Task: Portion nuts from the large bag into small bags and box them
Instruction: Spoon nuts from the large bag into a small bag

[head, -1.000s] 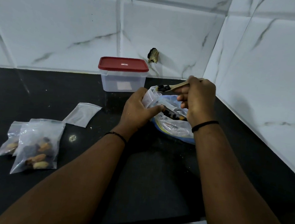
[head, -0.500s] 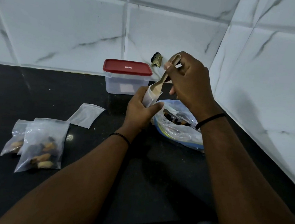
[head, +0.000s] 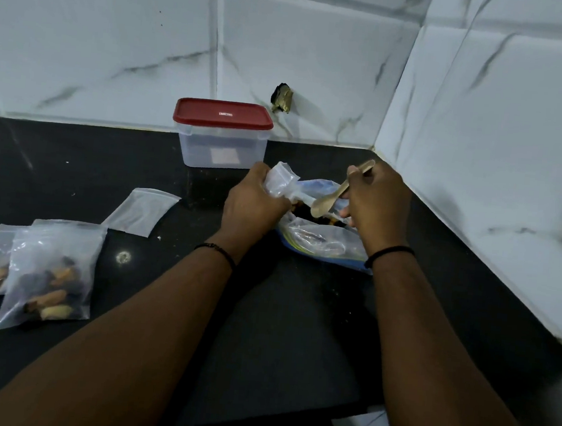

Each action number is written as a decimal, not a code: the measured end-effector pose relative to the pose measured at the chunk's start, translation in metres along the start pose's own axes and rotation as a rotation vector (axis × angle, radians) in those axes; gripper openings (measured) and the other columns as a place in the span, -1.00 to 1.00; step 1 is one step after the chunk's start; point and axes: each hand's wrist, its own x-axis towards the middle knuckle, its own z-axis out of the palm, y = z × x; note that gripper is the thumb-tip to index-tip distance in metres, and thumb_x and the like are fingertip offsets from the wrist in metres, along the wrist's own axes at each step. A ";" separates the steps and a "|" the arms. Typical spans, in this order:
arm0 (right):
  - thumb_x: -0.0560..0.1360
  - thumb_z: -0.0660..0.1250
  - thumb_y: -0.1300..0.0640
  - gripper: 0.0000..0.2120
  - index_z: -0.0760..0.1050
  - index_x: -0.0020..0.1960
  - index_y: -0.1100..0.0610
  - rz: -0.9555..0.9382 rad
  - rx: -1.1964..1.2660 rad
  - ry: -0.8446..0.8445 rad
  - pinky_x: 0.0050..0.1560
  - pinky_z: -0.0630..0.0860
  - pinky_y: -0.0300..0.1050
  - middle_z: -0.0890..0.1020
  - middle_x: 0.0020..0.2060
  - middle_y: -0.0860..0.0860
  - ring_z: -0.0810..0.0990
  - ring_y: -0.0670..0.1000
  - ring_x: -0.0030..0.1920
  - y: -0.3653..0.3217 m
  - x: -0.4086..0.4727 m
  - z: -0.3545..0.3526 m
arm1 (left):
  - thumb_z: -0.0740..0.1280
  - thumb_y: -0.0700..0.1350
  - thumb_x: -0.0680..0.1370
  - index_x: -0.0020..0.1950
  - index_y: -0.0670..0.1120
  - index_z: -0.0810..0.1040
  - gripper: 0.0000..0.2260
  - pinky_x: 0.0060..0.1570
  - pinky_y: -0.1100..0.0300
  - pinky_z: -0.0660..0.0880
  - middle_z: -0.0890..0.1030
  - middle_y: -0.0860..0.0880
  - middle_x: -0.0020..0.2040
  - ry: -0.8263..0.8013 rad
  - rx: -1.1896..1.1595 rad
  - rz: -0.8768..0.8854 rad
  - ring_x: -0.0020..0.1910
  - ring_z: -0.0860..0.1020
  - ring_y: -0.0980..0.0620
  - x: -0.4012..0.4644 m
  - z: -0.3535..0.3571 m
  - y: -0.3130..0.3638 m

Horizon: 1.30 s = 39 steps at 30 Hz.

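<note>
- Step in hand, as judged: one small bag is being filled from the large bag with a spoon
- Small bag point(head: 280, 182) is gripped in the left hand point(head: 253, 203), fingers curled round it, mouth turned toward the large bag; its contents cannot be made out
- Wooden spoon point(head: 324, 206) is pinched by its handle in the right hand point(head: 374, 204); the bowl appears empty and is held just over the open mouth of the large bag point(head: 317, 243)
- Large bag lies on the black worktop point(head: 296, 333) under both hands, near the corner of the tiled walls; dark and tan nuts are seen in its opening
- Next move, as judged: the spoon is to be dipped into the large bag, loaded, and tipped into the small bag, whose mouth needs to be held open
- Count: two filled small bags point(head: 48, 274) at the left (one partly under the other), one empty flat small bag point(head: 142, 211) between them and the box, one in hand
- One clear box point(head: 222, 146) with the red lid point(head: 223, 114) on stands against the back wall; nothing boxed yet (as far as can be seen)
</note>
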 end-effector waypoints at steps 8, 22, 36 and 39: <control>0.60 0.32 0.07 -0.81 0.50 -0.16 0.12 0.004 0.184 -0.012 -0.62 0.36 -0.34 0.64 -0.27 0.07 0.65 0.11 -0.41 -0.004 -0.020 0.022 | 0.41 -0.23 0.46 0.10 0.01 0.47 -0.72 0.11 -0.07 0.59 0.57 0.03 0.05 0.062 -0.133 -0.098 0.08 0.58 -0.02 0.003 -0.001 0.000; 0.59 0.36 0.09 -0.90 0.58 -0.10 0.06 -0.124 0.186 -0.181 -0.50 0.46 -0.18 0.67 -0.30 0.03 0.61 0.01 -0.53 -0.001 -0.021 0.017 | 0.31 -0.28 0.55 0.13 0.04 0.43 -0.74 0.12 -0.10 0.60 0.56 0.00 0.06 0.033 -0.386 -0.179 0.07 0.60 -0.03 0.001 0.004 0.002; 0.60 0.25 0.12 -0.76 0.54 -0.17 0.23 0.441 0.318 -0.164 -0.59 0.32 -0.28 0.71 -0.32 0.20 0.49 -0.04 -0.62 0.006 -0.002 0.026 | 0.32 -0.24 0.58 0.36 0.03 0.40 -0.62 0.12 -0.04 0.60 0.54 -0.04 0.25 0.048 -0.299 -0.157 0.16 0.57 -0.01 -0.001 0.006 0.002; 0.62 0.20 0.15 -0.78 0.50 -0.09 0.26 0.486 0.328 -0.286 -0.64 0.27 -0.33 0.70 -0.29 0.25 0.44 -0.04 -0.66 0.000 -0.010 0.032 | 0.33 -0.24 0.57 0.35 0.00 0.41 -0.63 0.08 0.03 0.60 0.55 -0.01 0.21 0.057 -0.304 -0.132 0.12 0.58 0.04 -0.001 0.004 -0.001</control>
